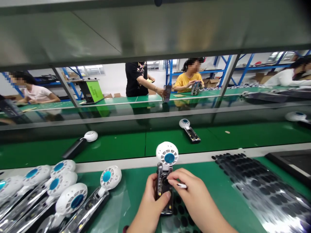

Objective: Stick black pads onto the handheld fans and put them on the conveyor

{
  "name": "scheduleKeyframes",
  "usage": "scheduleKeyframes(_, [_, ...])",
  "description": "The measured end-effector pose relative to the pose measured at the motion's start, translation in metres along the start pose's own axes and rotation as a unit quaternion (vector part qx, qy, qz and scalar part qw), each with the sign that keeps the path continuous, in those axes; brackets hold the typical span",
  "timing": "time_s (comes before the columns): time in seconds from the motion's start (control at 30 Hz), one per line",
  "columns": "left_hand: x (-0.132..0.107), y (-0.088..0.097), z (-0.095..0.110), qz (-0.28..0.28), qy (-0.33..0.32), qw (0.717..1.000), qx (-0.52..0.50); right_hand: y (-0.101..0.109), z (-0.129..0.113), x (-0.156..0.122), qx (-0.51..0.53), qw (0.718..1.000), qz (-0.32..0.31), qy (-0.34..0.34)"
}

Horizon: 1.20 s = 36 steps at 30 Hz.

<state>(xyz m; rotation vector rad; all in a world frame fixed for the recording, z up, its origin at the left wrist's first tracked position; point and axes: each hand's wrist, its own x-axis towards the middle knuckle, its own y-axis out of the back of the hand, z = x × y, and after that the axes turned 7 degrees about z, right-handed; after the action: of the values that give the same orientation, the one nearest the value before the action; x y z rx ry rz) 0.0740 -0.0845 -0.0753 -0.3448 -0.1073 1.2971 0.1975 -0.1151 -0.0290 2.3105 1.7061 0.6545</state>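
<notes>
A small hand-held fan [166,156] with a white round head, a blue hub and an open dark handle stands upright at the bench's front. My left hand [149,207] is wrapped round its handle from the left, thumb on the front. My right hand [191,194] pinches a small black round pad against the handle's upper front, fingertips together; a thin white stick lies between its fingers. Under both hands lies a sheet of black round pads [181,215].
Several similar fans [73,199] lie in a row at the left. Sheets of black pads [262,187] cover the right. Two fans [190,129] [84,140] lie on the green conveyor belt beyond. Other people work at a far bench [136,99]. A grey shelf [145,29] hangs overhead.
</notes>
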Motion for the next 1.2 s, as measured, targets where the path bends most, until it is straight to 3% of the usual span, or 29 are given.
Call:
scheduleKeyframes(0.37, [0.005, 0.006, -0.014, -0.007, -0.014, 0.999, 0.046, 0.000, 0.001, -0.001, -0.053, 0.998, -0.018, 0.019])
scheduleKeyframes(0.9, [0.002, 0.004, -0.008, 0.001, -0.008, 0.998, 0.061, -0.003, 0.005, -0.005, -0.177, 0.979, -0.002, 0.103])
scheduleKeyframes(1.2, [0.003, 0.004, -0.009, 0.001, -0.010, 0.998, 0.060, -0.007, 0.012, -0.005, -0.159, 0.977, 0.032, 0.136])
